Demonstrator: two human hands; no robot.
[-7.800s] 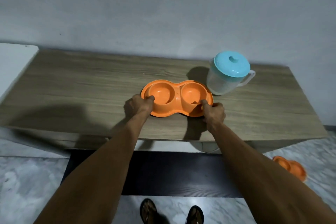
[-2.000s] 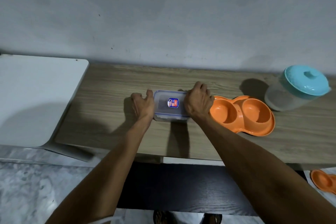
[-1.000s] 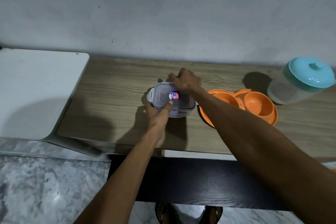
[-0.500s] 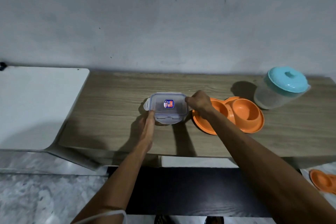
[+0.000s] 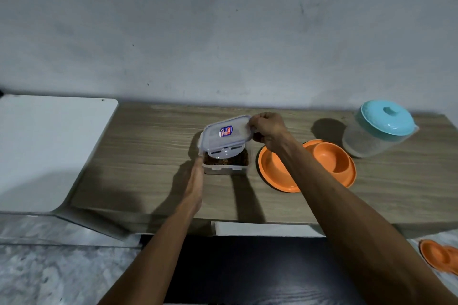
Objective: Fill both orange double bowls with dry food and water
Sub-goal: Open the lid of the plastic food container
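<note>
Two orange double bowls show: one point(image 5: 329, 161) sits on the wooden table point(image 5: 148, 156) just right of the food container point(image 5: 224, 164), both its cups bare; the second point(image 5: 438, 256) lies on the floor at the lower right. One clear container holds brown dry food. The right hand point(image 5: 269, 131) pinches the right edge of its single lid point(image 5: 226, 135), tilted up off the box. The left hand point(image 5: 195, 181) lies flat, fingers together, against the container's left side. One jug point(image 5: 379, 131) with a blue top stands far right.
</note>
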